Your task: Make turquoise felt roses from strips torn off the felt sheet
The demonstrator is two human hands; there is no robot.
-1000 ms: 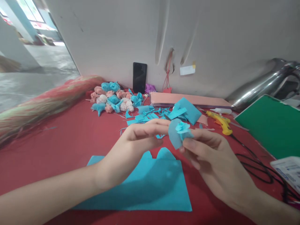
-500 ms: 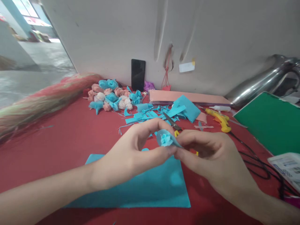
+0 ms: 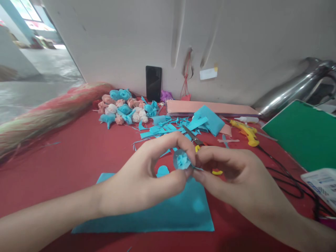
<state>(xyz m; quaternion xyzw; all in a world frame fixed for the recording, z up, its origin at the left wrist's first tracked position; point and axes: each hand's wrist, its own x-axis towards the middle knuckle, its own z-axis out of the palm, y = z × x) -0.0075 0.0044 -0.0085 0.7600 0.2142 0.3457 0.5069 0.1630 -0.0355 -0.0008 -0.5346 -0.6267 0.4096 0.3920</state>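
Observation:
Between my two hands is a small blue paper flower [image 3: 181, 160], its crinkled centre facing me and a smooth petal curving round it. My left hand [image 3: 153, 175] pinches the flower's base and rim between thumb and forefinger. From the right, my right hand [image 3: 231, 175] is closed at the flower's edge, with a thin end of blue paper between its thumb and forefinger. Below both hands a blue paper sheet [image 3: 147, 218] lies flat, and a small rounded blue piece [image 3: 163, 171] shows at its far edge. Scissors [image 3: 193, 135] with yellow handles lie behind, partly hidden by my hands.
Finished paper flowers [image 3: 126, 109] are heaped at the back left. Blue paper scraps [image 3: 168, 128] spread across the middle. A yellow glue gun [image 3: 246, 133] with a black cord lies right, near a green board [image 3: 301, 136]. A dark phone [image 3: 153, 83] leans on the wall.
The flower has turned more toward me and shifted slightly left and down, and its petal now circles the centre more fully. Both hands keep their pinch.

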